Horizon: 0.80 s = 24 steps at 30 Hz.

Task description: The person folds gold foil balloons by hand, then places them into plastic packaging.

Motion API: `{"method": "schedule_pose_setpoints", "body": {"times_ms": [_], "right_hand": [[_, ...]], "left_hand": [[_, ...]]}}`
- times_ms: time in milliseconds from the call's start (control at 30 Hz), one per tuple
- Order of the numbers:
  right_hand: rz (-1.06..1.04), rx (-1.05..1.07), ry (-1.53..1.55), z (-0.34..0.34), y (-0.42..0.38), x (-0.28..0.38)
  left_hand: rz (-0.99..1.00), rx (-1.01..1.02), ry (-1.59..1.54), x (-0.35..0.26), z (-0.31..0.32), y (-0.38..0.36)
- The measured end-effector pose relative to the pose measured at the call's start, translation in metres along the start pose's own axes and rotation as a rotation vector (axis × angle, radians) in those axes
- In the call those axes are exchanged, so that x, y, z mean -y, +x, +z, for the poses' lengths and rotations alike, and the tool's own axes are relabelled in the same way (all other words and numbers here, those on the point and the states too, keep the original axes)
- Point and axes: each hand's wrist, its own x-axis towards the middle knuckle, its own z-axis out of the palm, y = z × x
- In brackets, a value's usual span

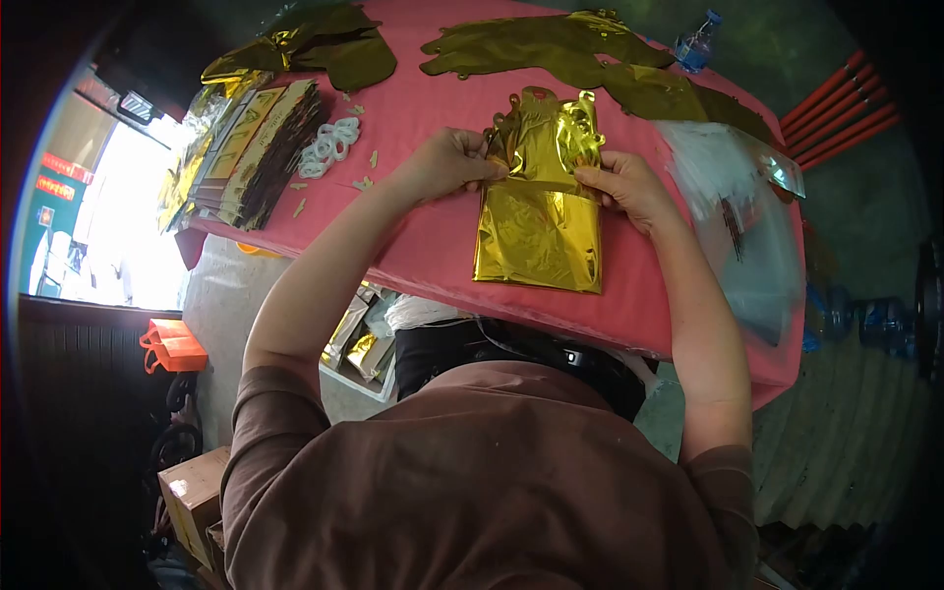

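Observation:
A folded gold foil sheet [541,236] lies on the pink-covered table [413,251] in front of me, its scalloped, looped end pointing away. My left hand [457,165] pinches its left edge between thumb and fingers. On the opposite edge, my right hand [627,187] grips the foil, thumb on top and fingers partly hidden beneath. Both hands are at about the same height, just below the looped end. More flat gold foil shapes [531,49] are spread along the far side of the table.
White rings [329,147] and small scraps lie left of my hands, beside stacked printed packets [251,147]. Clear plastic bags [742,226] cover the right end. A bottle [696,44] stands at the far right edge. Below the table is a white bin [359,379].

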Motion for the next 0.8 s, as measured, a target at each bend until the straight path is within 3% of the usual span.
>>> {"method": "schedule_pose_setpoints", "body": {"times_ms": [267,467,600,700,767,800], "right_hand": [[-0.003,0.049,0.026,-0.003,0.002,-0.005],[0.078,0.051,0.053,-0.006,0.003,0.001],[0.077,0.034,-0.01,-0.006,0.004,-0.002],[-0.093,0.019,-0.189,-0.007,0.009,-0.02],[-0.574,-0.123,-0.551,-0.003,0.005,-0.027],[-0.571,-0.118,-0.55,0.0,0.002,-0.027]], "left_hand": [[0.011,0.001,-0.205,0.002,0.0,0.008],[0.06,-0.018,-0.106,0.009,0.001,0.009],[0.231,-0.083,0.055,0.014,0.007,0.006],[0.341,-0.164,0.224,0.014,0.01,-0.004],[0.393,-0.194,0.347,0.013,0.011,-0.01],[0.498,-0.251,0.478,0.011,0.013,-0.014]]}}
